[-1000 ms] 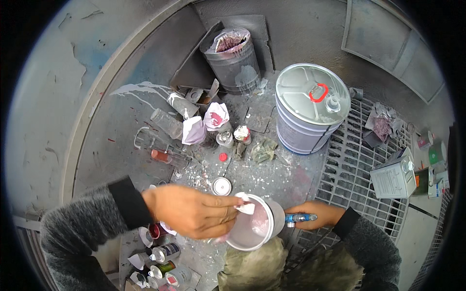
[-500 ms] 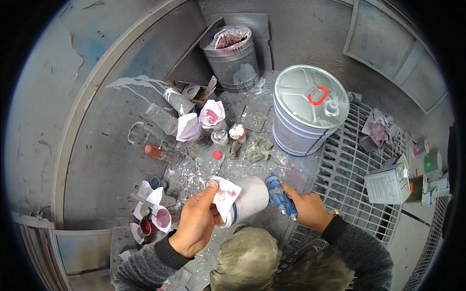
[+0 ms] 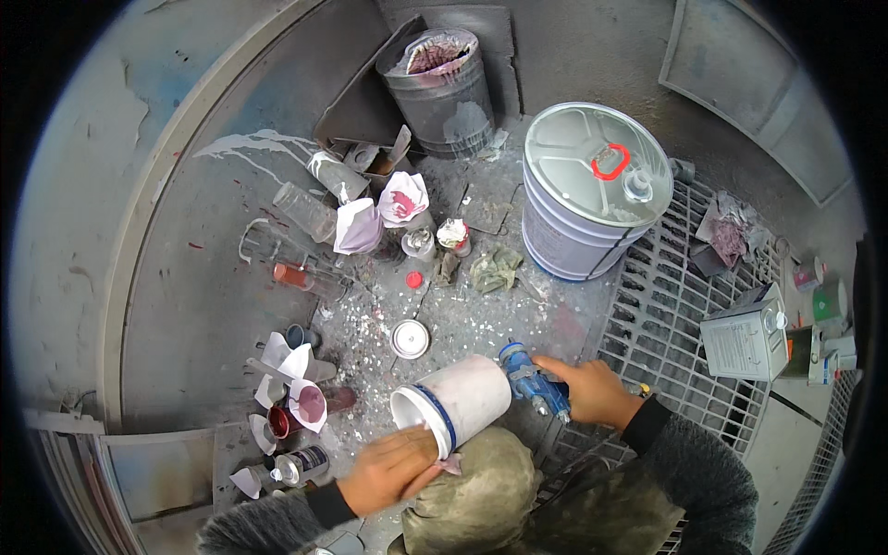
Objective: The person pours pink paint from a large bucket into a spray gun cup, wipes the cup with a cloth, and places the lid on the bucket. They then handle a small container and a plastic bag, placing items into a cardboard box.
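My right hand (image 3: pixel 592 392) is wrapped round a blue spray gun (image 3: pixel 535 381). Joined to the gun is a white cup (image 3: pixel 472 396) with a blue band near its mouth. The cup lies tipped sideways above my knee, its open mouth facing left. At the lower edge of that mouth, the fingers of my left hand (image 3: pixel 398 465) are closed over the rim. A pink-stained scrap of paper (image 3: pixel 450 465) pokes out from under them; most of it is hidden. On the floor beyond the cup lies a round white lid (image 3: pixel 410 339).
A large pail (image 3: pixel 564 222) with a red-ringed lid stands ahead, beside a floor grating (image 3: pixel 671 305). Stained paper cones (image 3: pixel 359 227) sit in cups at left. Further off are a lined bin (image 3: pixel 449 106) and, at right, a rectangular can (image 3: pixel 740 342).
My left hand has moved down to the cup's rim, and the paper that covered the mouth is now mostly hidden under its fingers. The cup's open mouth and the lid have come into sight.
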Tool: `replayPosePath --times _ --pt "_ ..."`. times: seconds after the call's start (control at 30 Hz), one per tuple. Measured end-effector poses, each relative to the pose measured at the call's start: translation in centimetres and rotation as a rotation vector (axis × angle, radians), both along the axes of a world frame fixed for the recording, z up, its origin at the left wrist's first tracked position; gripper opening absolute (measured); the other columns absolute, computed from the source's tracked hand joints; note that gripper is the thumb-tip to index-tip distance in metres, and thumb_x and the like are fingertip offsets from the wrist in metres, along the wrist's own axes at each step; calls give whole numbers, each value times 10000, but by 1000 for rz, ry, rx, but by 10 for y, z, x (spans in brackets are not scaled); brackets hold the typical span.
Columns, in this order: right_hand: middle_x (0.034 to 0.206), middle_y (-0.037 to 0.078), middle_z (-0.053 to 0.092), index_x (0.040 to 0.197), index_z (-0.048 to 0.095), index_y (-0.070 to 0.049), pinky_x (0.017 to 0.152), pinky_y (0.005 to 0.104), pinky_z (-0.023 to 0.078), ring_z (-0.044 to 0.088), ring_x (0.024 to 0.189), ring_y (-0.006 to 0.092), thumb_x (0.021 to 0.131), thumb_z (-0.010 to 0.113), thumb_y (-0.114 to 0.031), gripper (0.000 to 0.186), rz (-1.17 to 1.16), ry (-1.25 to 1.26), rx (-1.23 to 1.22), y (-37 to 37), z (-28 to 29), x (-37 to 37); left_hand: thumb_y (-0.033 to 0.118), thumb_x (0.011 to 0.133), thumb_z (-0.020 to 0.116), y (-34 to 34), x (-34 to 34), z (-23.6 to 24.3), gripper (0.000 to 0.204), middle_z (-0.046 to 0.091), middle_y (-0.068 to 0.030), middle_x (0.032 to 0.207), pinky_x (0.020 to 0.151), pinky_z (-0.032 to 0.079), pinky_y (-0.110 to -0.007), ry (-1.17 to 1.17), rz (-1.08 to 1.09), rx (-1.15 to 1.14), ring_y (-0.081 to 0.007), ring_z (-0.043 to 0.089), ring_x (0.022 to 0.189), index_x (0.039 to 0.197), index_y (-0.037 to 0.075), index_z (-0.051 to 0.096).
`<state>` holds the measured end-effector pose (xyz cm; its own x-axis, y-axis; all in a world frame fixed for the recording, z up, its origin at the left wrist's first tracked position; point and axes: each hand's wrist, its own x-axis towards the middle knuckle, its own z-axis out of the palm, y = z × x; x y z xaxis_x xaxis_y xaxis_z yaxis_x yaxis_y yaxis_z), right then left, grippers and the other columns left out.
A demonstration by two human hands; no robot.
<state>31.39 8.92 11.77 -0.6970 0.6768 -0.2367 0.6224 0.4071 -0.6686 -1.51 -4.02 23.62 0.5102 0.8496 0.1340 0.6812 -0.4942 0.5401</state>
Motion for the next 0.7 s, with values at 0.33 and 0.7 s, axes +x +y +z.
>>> replayPosePath --times 0.33,0.7 --pt "803 205 698 1546 465 -229 686 501 531 685 758 438 747 734 -59 860 81 -23 56 1 -3 0 258 930 548 72 -21 16 562 644 -205 1383 1175 371 -395 1042 -775 505 -303 584 1309 1337 -126 601" --pt "764 157 713 1543 372 -181 614 495 529 707 704 386 814 729 -112 815 -9 -145 258 -9 0 -4 264 956 603 70 4 -28 601 625 -210 1379 1105 445 -437 -1363 256 -1566 -310 602 1289 1432 -89 504"
